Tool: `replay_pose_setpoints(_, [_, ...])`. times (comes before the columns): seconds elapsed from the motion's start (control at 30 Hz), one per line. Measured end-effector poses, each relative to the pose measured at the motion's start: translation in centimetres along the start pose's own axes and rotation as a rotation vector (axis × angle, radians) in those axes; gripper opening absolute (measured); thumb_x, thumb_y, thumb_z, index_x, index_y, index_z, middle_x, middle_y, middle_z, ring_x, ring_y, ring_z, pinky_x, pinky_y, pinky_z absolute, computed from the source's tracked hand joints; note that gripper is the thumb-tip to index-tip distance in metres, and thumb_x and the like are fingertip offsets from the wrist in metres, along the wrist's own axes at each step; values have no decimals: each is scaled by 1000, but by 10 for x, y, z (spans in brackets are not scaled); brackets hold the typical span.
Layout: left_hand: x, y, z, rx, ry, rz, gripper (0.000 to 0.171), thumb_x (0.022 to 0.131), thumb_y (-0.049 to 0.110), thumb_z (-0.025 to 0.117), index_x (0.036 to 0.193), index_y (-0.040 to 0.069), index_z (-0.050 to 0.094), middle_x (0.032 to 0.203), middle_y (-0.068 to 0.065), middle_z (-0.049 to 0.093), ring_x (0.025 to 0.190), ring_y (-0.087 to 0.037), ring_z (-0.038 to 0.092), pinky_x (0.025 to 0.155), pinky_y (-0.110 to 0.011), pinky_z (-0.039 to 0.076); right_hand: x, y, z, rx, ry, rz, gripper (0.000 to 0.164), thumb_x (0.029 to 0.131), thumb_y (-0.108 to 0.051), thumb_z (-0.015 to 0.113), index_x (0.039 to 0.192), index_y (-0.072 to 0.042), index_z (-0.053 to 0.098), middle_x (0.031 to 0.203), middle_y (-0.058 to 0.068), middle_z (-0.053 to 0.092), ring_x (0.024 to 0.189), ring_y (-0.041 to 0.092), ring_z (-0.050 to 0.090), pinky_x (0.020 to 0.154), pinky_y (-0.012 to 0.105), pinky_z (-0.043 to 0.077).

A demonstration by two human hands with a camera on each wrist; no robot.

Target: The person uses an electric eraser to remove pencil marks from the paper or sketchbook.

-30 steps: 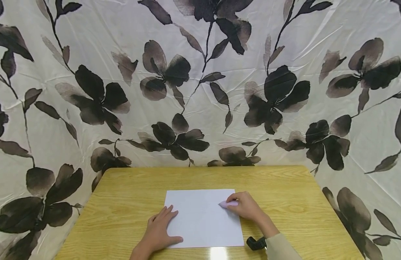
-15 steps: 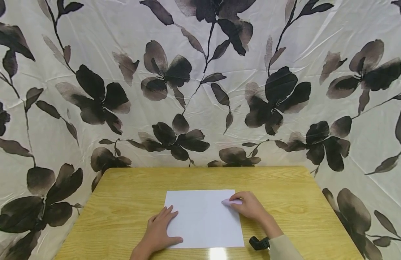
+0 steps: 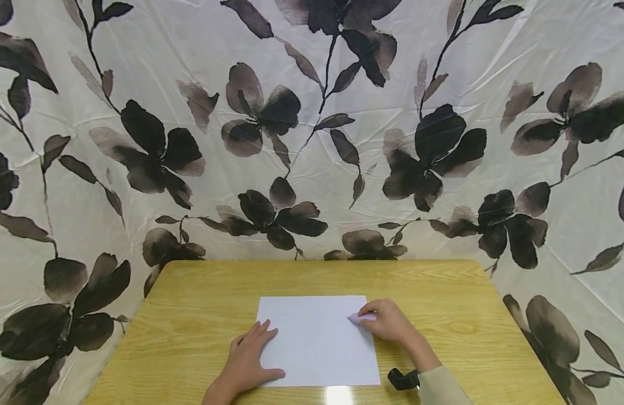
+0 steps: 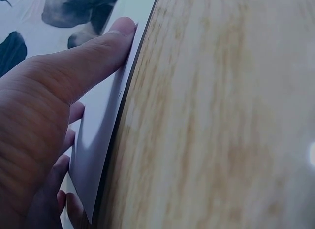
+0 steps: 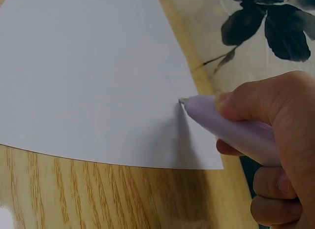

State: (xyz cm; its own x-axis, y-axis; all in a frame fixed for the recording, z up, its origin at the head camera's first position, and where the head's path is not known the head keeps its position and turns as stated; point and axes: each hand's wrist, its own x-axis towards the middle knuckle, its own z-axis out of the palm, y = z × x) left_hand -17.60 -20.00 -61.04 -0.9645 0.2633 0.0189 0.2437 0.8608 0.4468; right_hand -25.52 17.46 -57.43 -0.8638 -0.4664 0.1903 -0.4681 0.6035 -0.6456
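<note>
A blank white sheet of paper [image 3: 317, 349] lies on the wooden table. My left hand [image 3: 246, 360] rests on its left edge with the fingers spread, and in the left wrist view the thumb [image 4: 106, 47] lies along the paper near its edge. Near the sheet's upper right corner, my right hand [image 3: 389, 322] pinches a thick lavender pen-shaped tool [image 3: 365, 318]. Its small greyish tip [image 5: 182, 101] meets its own shadow on the paper and appears to touch it. The paper shows no clear mark there. The tool's rear end is hidden in the hand.
The yellow wood-grain table [image 3: 190, 315] extends around the sheet on all sides. A black curved object [image 3: 403, 379] is by the right sleeve [image 3: 441, 387]. Behind the table hangs a white cloth [image 3: 312, 169] with dark flowers.
My right hand has shifted slightly to the right with the lavender tool, its tip rising a little and then coming back down. The left hand and the paper keep their places.
</note>
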Motion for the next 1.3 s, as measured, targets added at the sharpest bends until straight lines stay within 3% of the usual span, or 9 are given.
replay_pose_setpoints(0.6, [1, 0, 2, 17, 1, -1, 100, 62, 79, 68, 140, 18, 53, 153, -8, 37, 142, -33, 26, 101, -64, 24, 7, -2, 5, -28, -28, -77, 8, 82, -13, 78, 89, -13, 77, 89, -6, 72, 82, 7, 64, 73, 30, 52])
replay_pose_setpoints(1.03, [0, 2, -2, 1, 4, 6, 99, 63, 77, 70, 140, 17, 53, 152, -9, 37, 141, -34, 26, 100, -64, 23, 8, -5, 8, -45, -21, -82, 8, 82, -14, 78, 90, -13, 77, 90, -5, 73, 85, 10, 66, 76, 32, 53])
replay_pose_setpoints(1.3, [1, 1, -2, -9, 3, 6, 100, 63, 78, 69, 141, 17, 52, 152, -9, 38, 141, -35, 27, 100, -64, 23, 10, -4, 9, -45, -24, -42, 8, 82, -16, 78, 90, -15, 77, 91, -6, 72, 86, 10, 65, 76, 32, 53])
